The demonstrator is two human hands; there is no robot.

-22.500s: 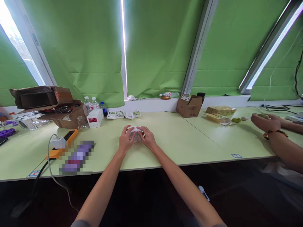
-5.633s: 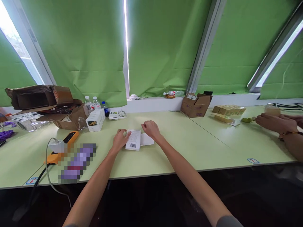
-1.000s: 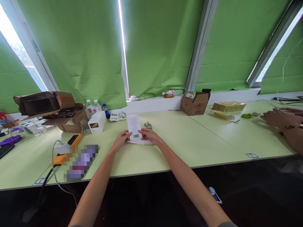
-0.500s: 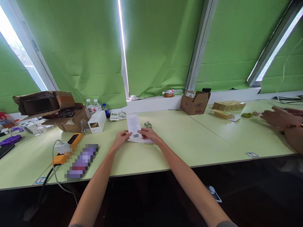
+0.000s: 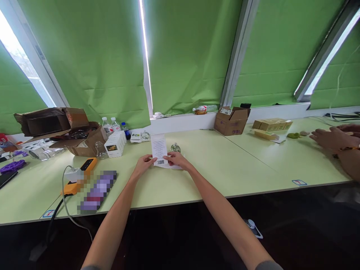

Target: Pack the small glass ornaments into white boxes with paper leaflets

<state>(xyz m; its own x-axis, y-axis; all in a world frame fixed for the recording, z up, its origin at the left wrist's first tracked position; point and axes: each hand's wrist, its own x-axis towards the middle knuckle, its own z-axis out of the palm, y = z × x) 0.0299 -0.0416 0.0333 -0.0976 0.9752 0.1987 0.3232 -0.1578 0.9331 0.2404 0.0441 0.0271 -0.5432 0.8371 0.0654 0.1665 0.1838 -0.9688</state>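
Note:
My left hand is closed on the left edge of a flat white carton with small printed text and a barcode near its bottom. At its right edge, my right hand pinches the same carton, thumb on the front face. The carton is tilted up towards me, and a white flap spreads out below it, partly under my right hand. Just behind my right hand lies a small shiny, greenish coiled thing, whose kind I cannot make out.
White boxes, bottles and open cardboard boxes stand at the left. An orange power strip and a blurred phone lie nearer. A brown carton is right of centre. Another person's hands are far right.
Both my hands keep their hold on the carton with almost no movement. The view has shifted very slightly.

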